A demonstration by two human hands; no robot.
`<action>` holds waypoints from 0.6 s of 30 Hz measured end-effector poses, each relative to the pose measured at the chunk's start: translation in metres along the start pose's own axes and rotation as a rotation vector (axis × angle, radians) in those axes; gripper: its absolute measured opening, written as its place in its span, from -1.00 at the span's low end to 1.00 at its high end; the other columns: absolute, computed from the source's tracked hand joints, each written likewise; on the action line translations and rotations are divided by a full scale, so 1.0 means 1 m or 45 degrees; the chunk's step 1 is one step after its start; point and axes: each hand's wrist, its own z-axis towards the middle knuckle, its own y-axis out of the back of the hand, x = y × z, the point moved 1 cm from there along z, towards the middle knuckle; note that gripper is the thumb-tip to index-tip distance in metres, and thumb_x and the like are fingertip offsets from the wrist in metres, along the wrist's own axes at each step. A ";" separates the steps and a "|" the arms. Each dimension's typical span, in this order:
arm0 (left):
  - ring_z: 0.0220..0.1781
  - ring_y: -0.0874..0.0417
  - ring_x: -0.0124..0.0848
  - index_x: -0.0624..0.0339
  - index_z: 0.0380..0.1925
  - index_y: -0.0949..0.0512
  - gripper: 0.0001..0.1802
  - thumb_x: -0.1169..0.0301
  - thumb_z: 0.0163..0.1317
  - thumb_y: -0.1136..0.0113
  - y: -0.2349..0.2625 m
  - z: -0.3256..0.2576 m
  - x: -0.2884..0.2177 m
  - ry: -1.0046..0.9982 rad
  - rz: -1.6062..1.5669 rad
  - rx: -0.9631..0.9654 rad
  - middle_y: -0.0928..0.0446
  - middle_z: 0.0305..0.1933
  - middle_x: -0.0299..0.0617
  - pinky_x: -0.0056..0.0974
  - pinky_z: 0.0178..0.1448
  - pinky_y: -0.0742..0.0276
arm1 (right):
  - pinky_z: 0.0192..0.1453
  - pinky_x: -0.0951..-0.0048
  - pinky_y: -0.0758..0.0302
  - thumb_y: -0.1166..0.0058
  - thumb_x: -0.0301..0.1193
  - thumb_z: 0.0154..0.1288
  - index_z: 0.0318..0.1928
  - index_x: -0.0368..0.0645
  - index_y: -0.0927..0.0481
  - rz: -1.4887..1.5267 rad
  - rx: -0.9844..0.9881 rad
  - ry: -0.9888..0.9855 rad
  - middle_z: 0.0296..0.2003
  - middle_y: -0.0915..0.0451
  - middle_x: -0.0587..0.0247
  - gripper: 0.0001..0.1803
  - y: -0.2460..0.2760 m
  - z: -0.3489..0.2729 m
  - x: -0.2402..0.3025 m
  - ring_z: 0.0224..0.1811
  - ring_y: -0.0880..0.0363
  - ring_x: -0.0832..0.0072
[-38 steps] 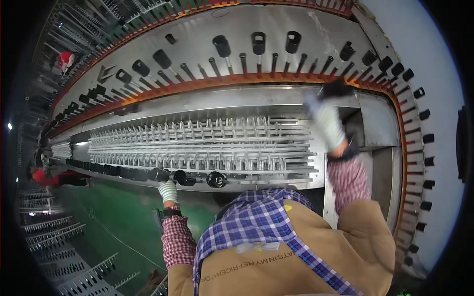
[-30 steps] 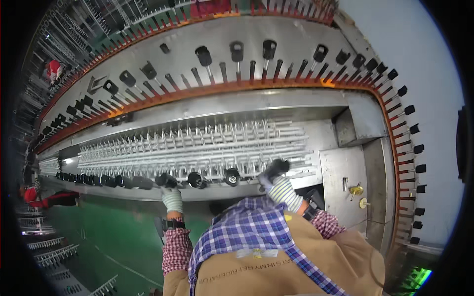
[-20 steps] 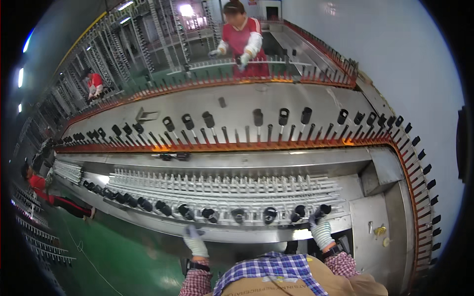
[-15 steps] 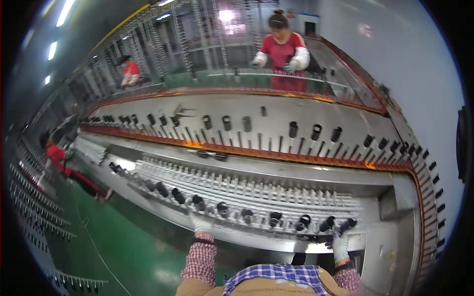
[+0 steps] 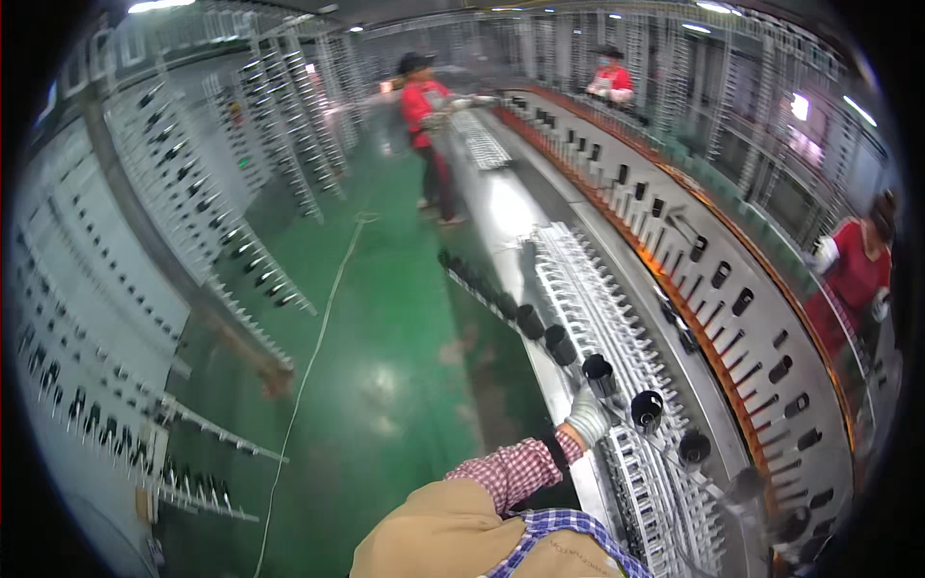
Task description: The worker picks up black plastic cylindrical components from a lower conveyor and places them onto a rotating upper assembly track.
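My left hand (image 5: pixel 586 417), in a pale knit glove with a plaid sleeve behind it, rests on the near edge of a long grey machine (image 5: pixel 501 226). It sits just below a black cylinder (image 5: pixel 598 372), one of a row of black cylinders (image 5: pixel 530 321) sticking out along that edge. Its fingers are too small and blurred to read. A bed of white pegs (image 5: pixel 597 308) runs beside the row. My right hand is out of the picture. My tan apron (image 5: pixel 434 535) fills the bottom edge.
A green floor (image 5: pixel 385 318) runs along the left of the machine, with a thin cord lying on it. Racks of pegs (image 5: pixel 222 241) stand at the left. A person in red (image 5: pixel 429 135) works farther along; two others in red (image 5: pixel 853 279) stand beyond the orange-edged conveyor (image 5: pixel 732 289).
The view has swung left, so the machine now runs away from me on the right. My right hand, earlier at the row of black cylinders, has left the picture. My left hand stays at the machine's edge.
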 end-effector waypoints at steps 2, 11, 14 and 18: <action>-0.59 -0.38 -0.32 0.09 -0.56 -0.36 -0.77 0.20 0.09 0.05 0.020 -0.036 -0.012 -0.089 -0.233 -0.127 -0.35 -0.63 -0.18 -0.19 -0.51 -0.34 | -0.04 0.40 -0.29 0.29 -0.38 0.24 -0.17 -0.28 -0.39 0.203 0.264 0.103 -0.27 -0.42 0.21 -0.73 -0.059 0.012 0.043 -0.16 -0.35 0.42; -0.54 -0.51 -0.40 0.12 -0.40 -0.43 -0.79 0.26 0.19 0.14 0.097 -0.148 -0.069 -0.444 -0.790 -0.103 -0.48 -0.50 -0.26 -0.29 -0.45 -0.53 | -0.05 0.52 -0.30 0.32 -0.34 0.31 -0.10 -0.28 -0.38 0.872 1.891 0.988 -0.27 -0.46 0.25 -0.69 -0.179 -0.265 0.202 -0.18 -0.40 0.52; -0.54 -0.53 -0.33 0.19 -0.38 -0.44 -0.76 0.26 0.16 0.13 0.116 -0.177 -0.093 -0.567 -0.855 -0.145 -0.49 -0.51 -0.18 -0.26 -0.45 -0.55 | -0.12 0.52 -0.36 0.13 -0.46 0.20 0.04 -0.25 -0.29 1.078 2.912 0.200 -0.14 -0.46 0.15 -0.63 -0.207 -0.365 0.187 -0.18 -0.42 0.51; -0.46 -0.57 -0.25 0.27 -0.30 -0.44 -0.68 0.24 0.14 0.12 0.129 -0.221 -0.157 -0.637 -0.965 -0.014 -0.53 -0.39 -0.11 -0.26 -0.44 -0.59 | -0.35 0.64 -0.31 0.12 -0.43 0.22 -0.14 -0.25 -0.38 1.341 3.102 -0.166 -0.45 -0.39 0.44 -0.78 -0.199 -0.468 0.241 -0.46 -0.28 0.68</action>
